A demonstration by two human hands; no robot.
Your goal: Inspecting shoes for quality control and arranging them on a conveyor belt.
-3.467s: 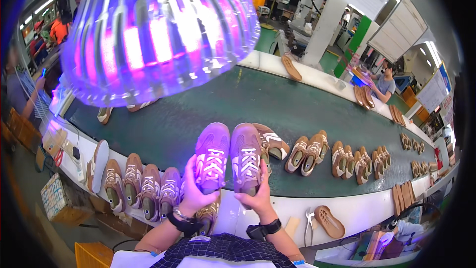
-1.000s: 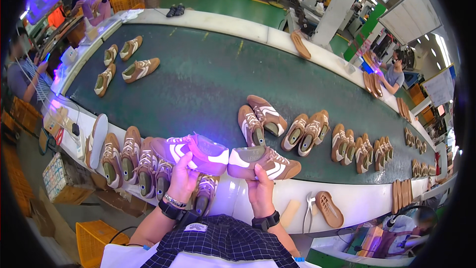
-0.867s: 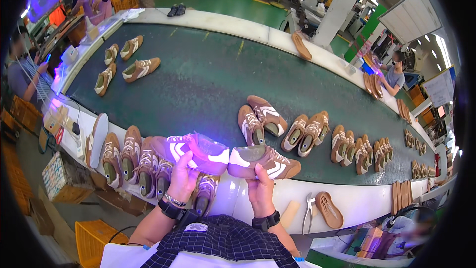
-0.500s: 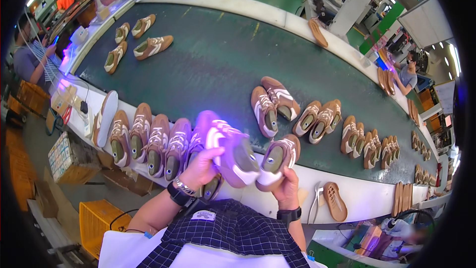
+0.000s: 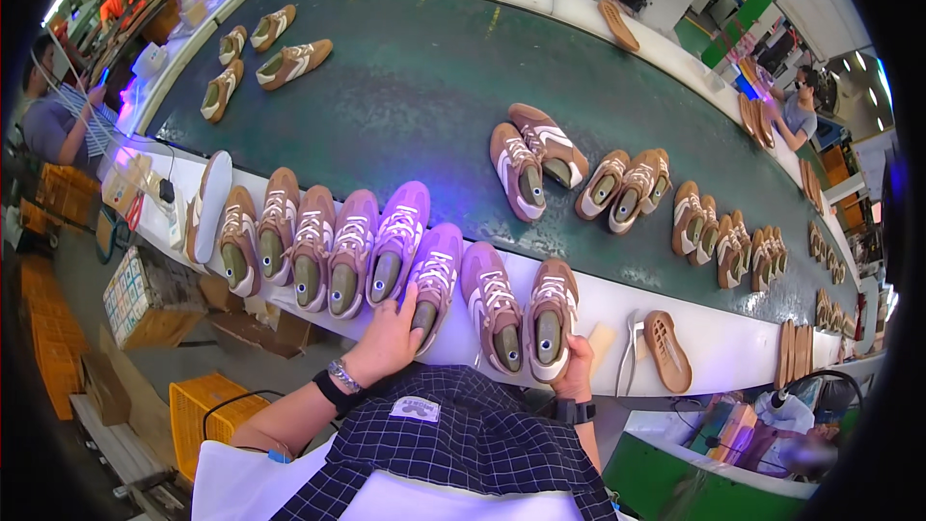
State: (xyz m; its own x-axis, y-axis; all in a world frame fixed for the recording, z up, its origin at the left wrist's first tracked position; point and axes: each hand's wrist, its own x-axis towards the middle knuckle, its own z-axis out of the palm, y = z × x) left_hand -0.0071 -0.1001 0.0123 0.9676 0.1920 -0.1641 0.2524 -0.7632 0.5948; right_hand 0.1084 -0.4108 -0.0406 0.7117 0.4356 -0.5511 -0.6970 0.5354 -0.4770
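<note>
My left hand is closed around the heel of a brown-and-white lace-up sneaker, which sits toe-away at the right end of a row on the white ledge. To its right stand two more sneakers. One sneaker is untouched. The other sneaker has its heel gripped by my right hand, fingers partly hidden behind the shoe. Olive insides with a round blue-and-white spot show in their openings. Left of my left hand, several like sneakers line the ledge side by side.
A dark green conveyor belt carries more sneakers beyond the white ledge. Right of my hand lie a metal pincer-like tool and a brown sole. A yellow crate stands lower left. Other people work around the line.
The two raised sneakers now stand on the ledge. My left hand has let go of one and grips another sneaker's heel; my right hand still holds its shoe. The view has shifted slightly.
</note>
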